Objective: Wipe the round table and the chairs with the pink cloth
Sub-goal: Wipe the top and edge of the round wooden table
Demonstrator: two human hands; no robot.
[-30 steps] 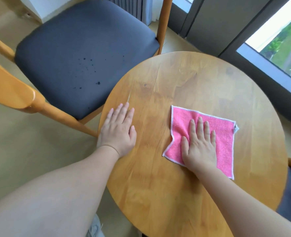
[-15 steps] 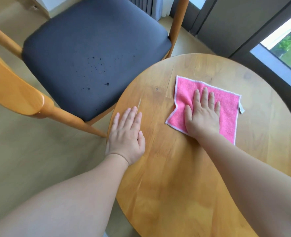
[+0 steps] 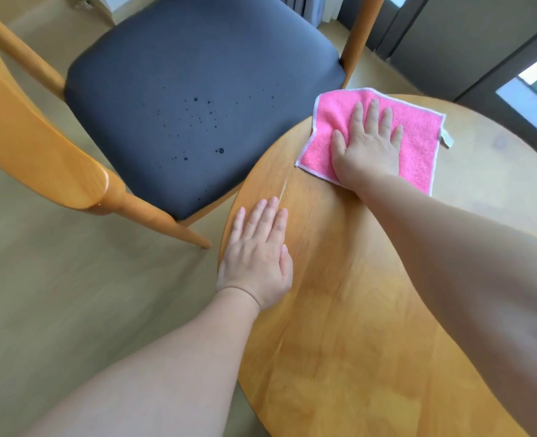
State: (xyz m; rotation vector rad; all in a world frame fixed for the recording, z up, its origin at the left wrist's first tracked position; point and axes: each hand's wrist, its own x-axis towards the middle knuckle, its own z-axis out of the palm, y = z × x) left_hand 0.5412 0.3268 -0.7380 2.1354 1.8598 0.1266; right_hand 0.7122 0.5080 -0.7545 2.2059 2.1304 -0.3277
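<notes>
Right hand (image 3: 366, 149), fingers (image 3: 373, 113) spread flat, presses the square, white-edged pink terry cloth (image 3: 418, 143) onto the round varnished wooden table (image 3: 355, 326) at its far edge, beside the droplet-speckled dark-cushioned chair (image 3: 197, 89); left hand (image 3: 257, 257) lies open-palmed on the table's left rim.

1. One view only, head-worn; nothing shared with a second camera.
2. Looks forward and steeply down onto the round tabletop (image 3: 371, 326), close in.
3. Both forearms enter from the bottom edge; the left hand (image 3: 256, 257) lies nearer the lens than the right hand (image 3: 366, 146).
4. Wide angle: chair (image 3: 197, 89) upper left, floor (image 3: 55, 294) left, window frame (image 3: 481, 42) upper right.
</notes>
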